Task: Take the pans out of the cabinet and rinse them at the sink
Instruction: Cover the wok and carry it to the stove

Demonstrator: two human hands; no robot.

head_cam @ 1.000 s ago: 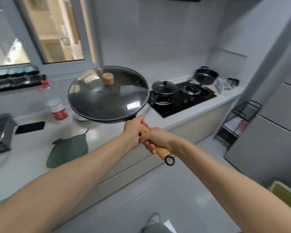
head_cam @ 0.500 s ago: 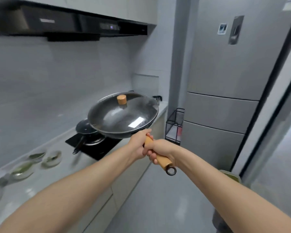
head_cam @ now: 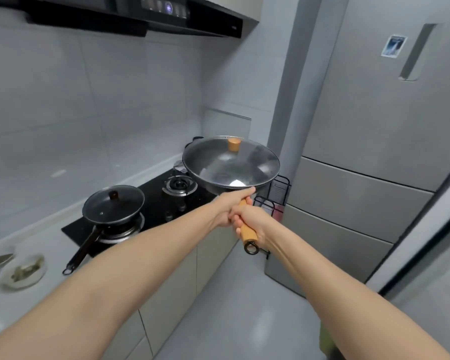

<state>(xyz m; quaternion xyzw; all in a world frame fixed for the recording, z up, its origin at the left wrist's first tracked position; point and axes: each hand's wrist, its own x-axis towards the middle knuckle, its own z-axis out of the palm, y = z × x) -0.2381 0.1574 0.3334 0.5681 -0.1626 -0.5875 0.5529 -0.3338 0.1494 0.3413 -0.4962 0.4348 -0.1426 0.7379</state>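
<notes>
I hold a large dark wok (head_cam: 226, 175) in the air above the right end of the black hob (head_cam: 153, 203). A glass lid with a wooden knob (head_cam: 234, 144) covers it. Both hands grip its wooden handle (head_cam: 247, 231): my left hand (head_cam: 230, 207) close to the bowl, my right hand (head_cam: 252, 220) further back near the metal hanging ring. A smaller black frying pan (head_cam: 113, 203) with its own glass lid rests on the hob's left burner, its long handle pointing toward me. No sink is in view.
The hob's right burner (head_cam: 179, 184) is bare, with a dark pot (head_cam: 192, 141) partly hidden behind the wok. Small dishes (head_cam: 24, 271) sit on the counter at left. A black wire rack (head_cam: 277, 198) and a tall grey fridge (head_cam: 374, 126) stand to the right; an extractor hood (head_cam: 140, 14) hangs overhead.
My view has swung right from the window and counter to the hob and fridge. The wok, held by both hands throughout, has travelled right and sits over the hob's far end.
</notes>
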